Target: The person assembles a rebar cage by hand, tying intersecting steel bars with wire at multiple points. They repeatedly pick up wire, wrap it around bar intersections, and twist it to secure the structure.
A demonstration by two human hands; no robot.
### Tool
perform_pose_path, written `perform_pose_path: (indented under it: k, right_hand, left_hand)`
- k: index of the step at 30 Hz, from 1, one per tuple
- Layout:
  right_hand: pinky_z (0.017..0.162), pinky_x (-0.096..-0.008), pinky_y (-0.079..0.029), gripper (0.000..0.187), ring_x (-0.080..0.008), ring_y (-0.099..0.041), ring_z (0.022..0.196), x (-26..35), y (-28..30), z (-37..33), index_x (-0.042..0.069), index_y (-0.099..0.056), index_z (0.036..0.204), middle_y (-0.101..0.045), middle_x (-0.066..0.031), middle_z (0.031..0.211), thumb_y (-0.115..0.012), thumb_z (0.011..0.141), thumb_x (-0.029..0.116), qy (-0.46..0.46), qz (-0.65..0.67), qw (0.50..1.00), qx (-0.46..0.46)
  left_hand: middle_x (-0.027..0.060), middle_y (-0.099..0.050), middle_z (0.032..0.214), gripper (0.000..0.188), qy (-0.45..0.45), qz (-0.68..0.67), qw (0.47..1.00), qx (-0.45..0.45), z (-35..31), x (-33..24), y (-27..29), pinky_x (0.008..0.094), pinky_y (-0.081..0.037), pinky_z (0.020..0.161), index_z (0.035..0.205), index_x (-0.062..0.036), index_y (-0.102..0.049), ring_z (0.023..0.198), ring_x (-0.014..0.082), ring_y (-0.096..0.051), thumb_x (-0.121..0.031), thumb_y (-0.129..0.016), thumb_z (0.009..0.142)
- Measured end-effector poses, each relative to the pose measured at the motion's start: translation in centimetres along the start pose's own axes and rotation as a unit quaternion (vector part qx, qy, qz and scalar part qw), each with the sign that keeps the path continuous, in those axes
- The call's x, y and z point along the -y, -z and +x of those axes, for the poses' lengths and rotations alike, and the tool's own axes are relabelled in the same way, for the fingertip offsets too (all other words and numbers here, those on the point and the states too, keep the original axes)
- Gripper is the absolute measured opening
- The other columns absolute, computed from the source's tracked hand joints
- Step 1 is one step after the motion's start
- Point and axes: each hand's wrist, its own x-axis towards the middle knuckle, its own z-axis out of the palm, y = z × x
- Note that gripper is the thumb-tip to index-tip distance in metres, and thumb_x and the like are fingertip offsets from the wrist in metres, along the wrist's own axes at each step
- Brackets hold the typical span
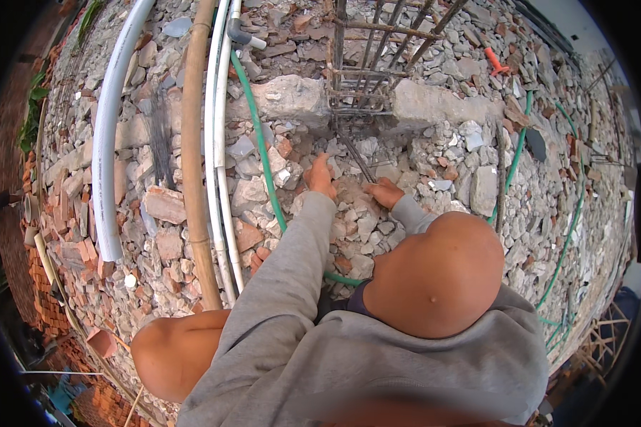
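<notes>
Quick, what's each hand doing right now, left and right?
Left hand: fingers bent, resting on the rubble, holding nothing visible.
Right hand: curled on the rubble beside a thin steel bar; grip cannot be told.

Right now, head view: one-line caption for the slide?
Crouched over brick and concrete rubble, left hand and right hand press on stones beside a slanted steel bar below a rebar cage.

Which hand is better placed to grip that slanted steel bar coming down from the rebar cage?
Right, probably. The right hand rests on the rubble right at the lower end of the slanted bar. The left hand lies further left, on a stone beside the green hose.
</notes>
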Motion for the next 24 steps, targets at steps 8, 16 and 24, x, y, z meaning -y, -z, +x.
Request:
perform_pose_path:
  k: [8, 16, 24]
  right_hand:
    - [0.076, -0.0512, -0.059, 0.056, -0.0381, -0.075, 0.087, -1.3, -0.2, 1.9, -0.008, -0.064, 0.106, -0.072, -0.0288, 0.091, -0.073, 0.097, 0.047, 0.012, 0.002, 0.998, -0.063]
    - [0.047, -0.0372, -0.049, 0.037, -0.0209, -0.068, 0.061, -2.4, 1.2, 2.0, 0.001, -0.063, 0.083, -0.070, -0.0161, 0.076, -0.080, 0.095, 0.031, 0.228, -0.084, 0.960, -0.139]
    - [0.050, -0.0350, -0.050, 0.025, -0.0210, -0.062, 0.054, -0.8, -0.1, 1.7, 0.001, -0.064, 0.079, -0.066, -0.0114, 0.070, -0.071, 0.089, 0.023, -0.043, 0.350, 0.915, 0.196]
  left_hand:
    - [0.0096, -0.066, 0.109, 0.042, -0.001, 0.000, 0.999, -0.041, 0.4, -0.2, -0.7, 0.0599, -0.045, 0.094, 0.121, -0.0035, -0.063, 0.101, 0.0257, -0.062, -0.027, -0.076, 0.089]
    - [0.0222, -0.053, 0.147, 0.063, 0.009, 0.017, 1.000, -0.016, -0.5, -1.3, 0.7, 0.0627, -0.042, 0.108, 0.149, 0.0008, -0.045, 0.137, 0.0380, -0.050, -0.026, -0.067, 0.096]
    - [0.0155, -0.065, 0.127, 0.050, 0.007, 0.018, 1.000, -0.018, 0.8, -0.8, 0.1, 0.0577, -0.045, 0.104, 0.134, -0.0004, -0.057, 0.113, 0.0314, -0.063, -0.023, -0.072, 0.091]
